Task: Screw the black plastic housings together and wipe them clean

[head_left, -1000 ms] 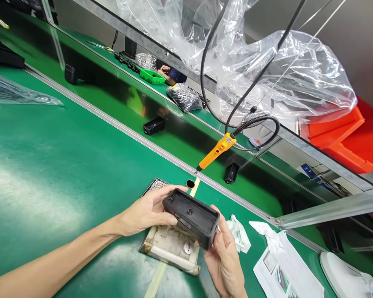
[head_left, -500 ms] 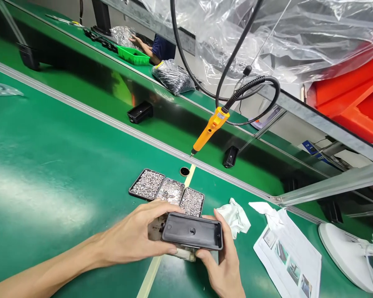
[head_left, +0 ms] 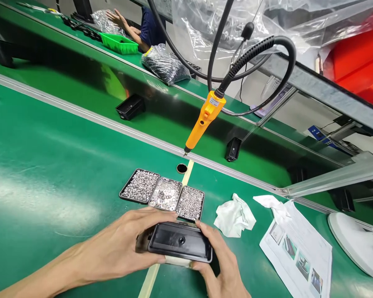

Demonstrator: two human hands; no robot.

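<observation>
A black rectangular plastic housing (head_left: 192, 245) with a raised rim and a small central hole sits between my two hands. My left hand (head_left: 124, 244) grips its left end, thumb below and fingers over the far side. At the right end, my right hand (head_left: 220, 260) pinches it between thumb and fingers. Beneath the housing is a pale block-like piece (head_left: 178, 261), mostly hidden. Just beyond my hands lie three shallow black trays of small metal parts: a left tray (head_left: 139, 185), a middle tray of washers (head_left: 165, 193) and a right tray (head_left: 190, 203).
An orange electric screwdriver (head_left: 205, 120) hangs on a cable above a round hole (head_left: 182, 168). To the right lie a crumpled white cloth (head_left: 235, 216), a printed sheet (head_left: 298, 252) and a white base (head_left: 357, 244). A co-worker's hand (head_left: 118, 20) shows across the bench near a green bin (head_left: 119, 43).
Both hands have brought the housing slightly left and nearer, and its tilt has changed a little. The camera view has shifted. The co-worker's hand has risen.
</observation>
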